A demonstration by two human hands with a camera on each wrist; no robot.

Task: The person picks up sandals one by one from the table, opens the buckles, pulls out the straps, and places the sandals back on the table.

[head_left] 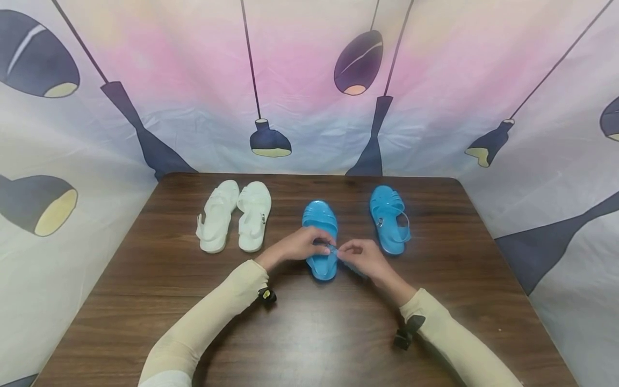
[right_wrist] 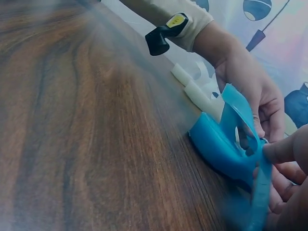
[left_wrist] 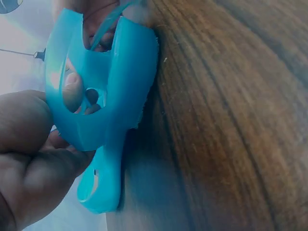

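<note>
A blue jelly sandal [head_left: 319, 212] lies sole down near the middle of the table, its toe toward the back wall. My left hand [head_left: 301, 244] reaches over it from the left, thumb and fingers pinching its right side where the strap meets the upper. From the right, my right hand [head_left: 365, 259] pinches the sandal's loose ankle strap [right_wrist: 261, 192], whose free end hangs below the fingers. Both sets of fingertips come close together at the strap. In the left wrist view the heel band [left_wrist: 57, 72] stands up beside the left hand. Fingers partly hide the fastening point.
Another blue sandal [head_left: 390, 234], its strap looped at the side, lies to the right beyond my right hand. Two white sandals [head_left: 220, 215] stand side by side at the left. A printed cloth [head_left: 309, 75] hangs behind the brown wooden table [head_left: 309, 333].
</note>
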